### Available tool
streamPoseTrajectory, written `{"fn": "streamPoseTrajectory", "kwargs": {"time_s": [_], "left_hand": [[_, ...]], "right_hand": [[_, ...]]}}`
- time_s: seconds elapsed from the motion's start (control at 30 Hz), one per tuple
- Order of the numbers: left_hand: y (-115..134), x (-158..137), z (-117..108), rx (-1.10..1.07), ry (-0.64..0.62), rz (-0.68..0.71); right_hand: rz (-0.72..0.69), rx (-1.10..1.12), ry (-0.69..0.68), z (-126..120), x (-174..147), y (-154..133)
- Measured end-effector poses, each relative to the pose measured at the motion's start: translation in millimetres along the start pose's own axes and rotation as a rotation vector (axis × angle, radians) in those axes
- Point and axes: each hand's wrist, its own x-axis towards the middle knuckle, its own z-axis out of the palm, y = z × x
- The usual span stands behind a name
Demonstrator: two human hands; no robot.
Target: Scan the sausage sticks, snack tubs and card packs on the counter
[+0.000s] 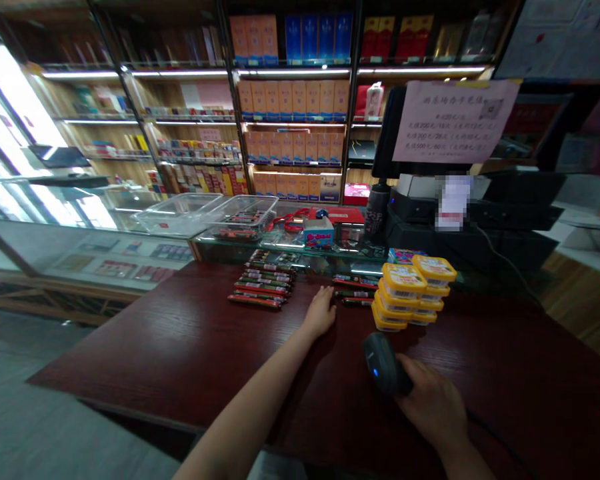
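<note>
My right hand [433,403] is wrapped around the handle of a dark barcode scanner [384,367] with a lit blue light, held above the brown table. My left hand [321,312] rests forward on the tabletop, fingers stretched out and nothing visible in them. It lies between two groups of thin wrapped sticks: a row of several dark green and red packets [265,283] on its left, and a smaller group [355,297] by its fingertips on the right. Beyond the scanner, yellow-lidded plastic tubs [405,280] stand stacked in two columns.
Behind the table, a glass counter [290,250] carries clear plastic bins [245,213], a small blue and pink box [319,233] and red cords. A monitor with a paper sign [450,123] stands at the right. The scanner's cable [500,440] trails right. Stocked shelves line the back.
</note>
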Motion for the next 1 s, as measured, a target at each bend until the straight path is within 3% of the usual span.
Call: {"fn": "streamPoseTrajectory", "kwargs": {"time_s": [0.23,0.37,0.47,0.57,0.73,0.87,1.0], "left_hand": [[-30,-28,-83,0.235,0.212,0.077],[-60,-51,-128,0.510,0.269,-0.158],[-79,-65,-148,0.639,0.271,-0.332],[-90,-74,-159,0.709,0.203,-0.343],[-95,-83,-166,0.725,0.101,-0.188],[-87,-88,-158,0.703,0.144,-0.095],[-64,-86,-138,0.582,0.208,0.035]], "right_hand": [[-0.031,-0.022,0.023,4,-4,3],[-0.039,-0.035,0.044,6,-5,4],[-0.048,-0.038,0.057,7,-6,5],[-0.056,-0.046,0.045,7,-6,5],[-0.058,-0.045,0.045,5,-6,3],[-0.062,-0.054,0.051,5,-6,3],[-0.055,-0.029,0.034,3,-3,1]]}}
